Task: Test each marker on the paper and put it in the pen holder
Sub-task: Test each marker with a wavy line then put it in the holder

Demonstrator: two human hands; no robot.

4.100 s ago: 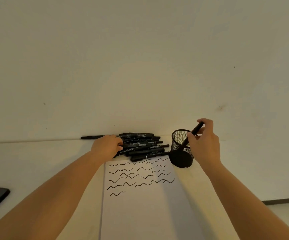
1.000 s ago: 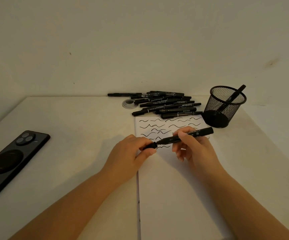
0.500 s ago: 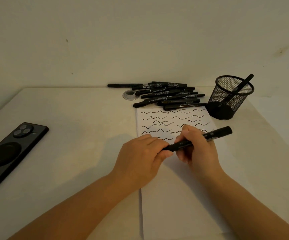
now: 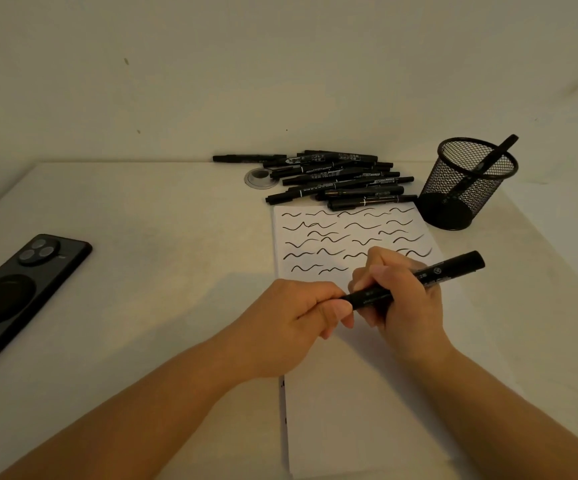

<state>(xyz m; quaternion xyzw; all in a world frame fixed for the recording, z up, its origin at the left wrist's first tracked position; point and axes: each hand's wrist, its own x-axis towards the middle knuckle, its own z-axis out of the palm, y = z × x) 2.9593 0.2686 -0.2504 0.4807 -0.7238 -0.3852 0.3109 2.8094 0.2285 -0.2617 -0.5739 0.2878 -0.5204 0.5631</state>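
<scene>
I hold one black marker (image 4: 450, 270) across both hands above the white paper (image 4: 360, 393). My right hand (image 4: 401, 299) grips its barrel. My left hand (image 4: 301, 313) pinches its left end, the cap end, which is hidden under my fingers. The paper carries several rows of black wavy test strokes at its far end. A pile of several black markers (image 4: 336, 178) lies beyond the paper by the wall. The black mesh pen holder (image 4: 467, 188) stands at the far right with one marker (image 4: 504, 145) leaning inside.
A black phone (image 4: 20, 289) lies face down near the left edge of the white table (image 4: 142, 271). A small clear round disc (image 4: 259, 177) sits left of the marker pile. The wall runs just behind the pile.
Four seconds ago my right hand dropped a marker into the holder while my left reached the pile. Since then both hands brought a new marker over the paper and closed on its ends.
</scene>
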